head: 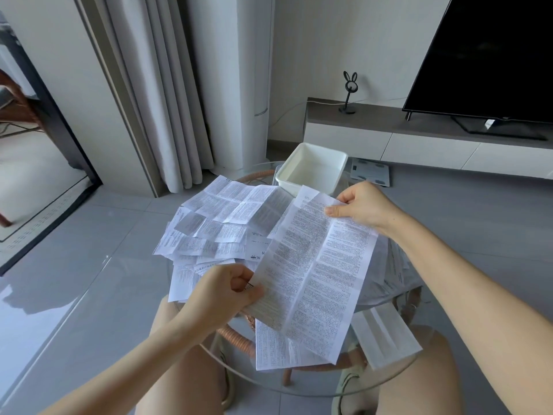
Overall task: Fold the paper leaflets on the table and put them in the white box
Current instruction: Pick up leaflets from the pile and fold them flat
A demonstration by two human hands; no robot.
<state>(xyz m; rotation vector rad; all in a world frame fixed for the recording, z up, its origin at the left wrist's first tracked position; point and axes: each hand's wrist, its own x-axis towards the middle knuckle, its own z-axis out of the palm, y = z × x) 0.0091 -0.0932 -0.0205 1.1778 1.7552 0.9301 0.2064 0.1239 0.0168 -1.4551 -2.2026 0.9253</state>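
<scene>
A long creased paper leaflet (317,274) covered in small print is held up above the round glass table (398,375). My left hand (227,290) pinches its near left edge, thumb on top. My right hand (359,205) pinches its far right corner. Several more unfolded leaflets (227,214) lie spread in a loose pile on the table beneath and to the left. The white box (311,170) stands at the table's far edge, open, and nothing shows inside it.
A folded white sheet (386,333) lies at the table's near right. A bathroom scale (371,172) sits on the floor behind the box. A TV cabinet with a television (490,55) stands at the back right, curtains at the back left. My knees are under the table.
</scene>
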